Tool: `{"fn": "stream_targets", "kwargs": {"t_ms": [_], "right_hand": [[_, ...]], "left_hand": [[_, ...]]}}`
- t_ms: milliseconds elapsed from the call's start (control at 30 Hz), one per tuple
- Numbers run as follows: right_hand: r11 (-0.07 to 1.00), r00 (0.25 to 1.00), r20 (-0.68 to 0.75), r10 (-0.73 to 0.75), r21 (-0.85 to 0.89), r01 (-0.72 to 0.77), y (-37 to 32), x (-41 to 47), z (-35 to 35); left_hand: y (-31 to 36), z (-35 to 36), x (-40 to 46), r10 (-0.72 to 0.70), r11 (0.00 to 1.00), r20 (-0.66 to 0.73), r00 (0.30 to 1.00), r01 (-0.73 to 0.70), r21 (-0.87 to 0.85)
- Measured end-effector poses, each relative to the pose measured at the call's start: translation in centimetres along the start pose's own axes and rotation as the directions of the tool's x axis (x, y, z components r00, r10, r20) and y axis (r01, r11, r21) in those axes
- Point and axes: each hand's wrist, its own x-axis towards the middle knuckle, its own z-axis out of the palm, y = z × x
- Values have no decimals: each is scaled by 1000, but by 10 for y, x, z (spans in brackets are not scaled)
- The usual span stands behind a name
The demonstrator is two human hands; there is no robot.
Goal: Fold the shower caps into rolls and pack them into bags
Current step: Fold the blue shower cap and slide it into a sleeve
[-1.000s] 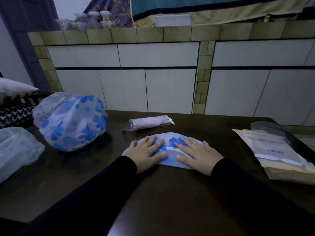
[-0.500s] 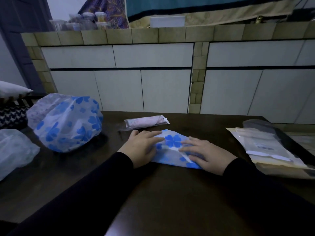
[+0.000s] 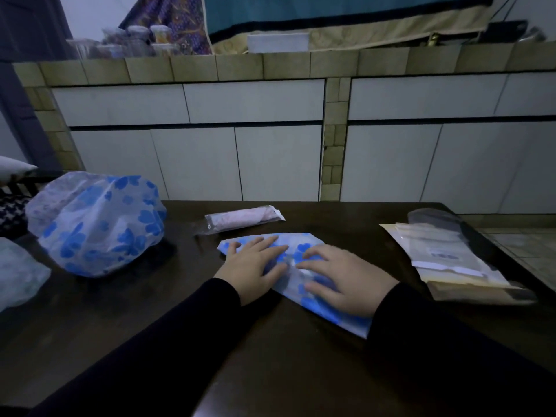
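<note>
On the dark table (image 3: 126, 335), one pink cap already rolled & bagged (image 3: 242, 217); blue-flowered shower cap (image 3: 304, 266) folded flat at centre, not rolled yet; unfolded caps (image 3: 96, 224) wait far left, empty bags (image 3: 445, 257) right. Left hand (image 3: 251, 270) & right hand (image 3: 346, 279) press it, palms down, fingers straight, slightly spread.

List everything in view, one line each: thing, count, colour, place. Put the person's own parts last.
Folded shower cap: one, white with blue flowers, flat on table centre under both hands.
Puffed shower caps: a pile, blue-flowered on top, table left.
Bagged roll: one, pinkish in clear bag, behind the folded cap.
Empty bags: a stack, clear and pale, table right.
Table: one, dark brown.
Jars: several, clear, ledge upper left.
Left hand: flat on cap.
Right hand: flat on cap.
</note>
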Motion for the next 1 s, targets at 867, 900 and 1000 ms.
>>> {"fn": "stream_targets", "kwargs": {"t_ms": [867,900,1000], "right_hand": [[999,999,24,39,13,-40,34,-28,0],[998,998,-7,55,-9,-55,29,-27,1],[997,994,-80,76,-29,-78,15,-23,3]], "left_hand": [[-18,-3,-1,169,984,-143,975,-175,-30],[-12,-3,-5,292,943,-172,941,-313,-113],[1,-4,-16,507,828,-154,848,-529,-187]]}}
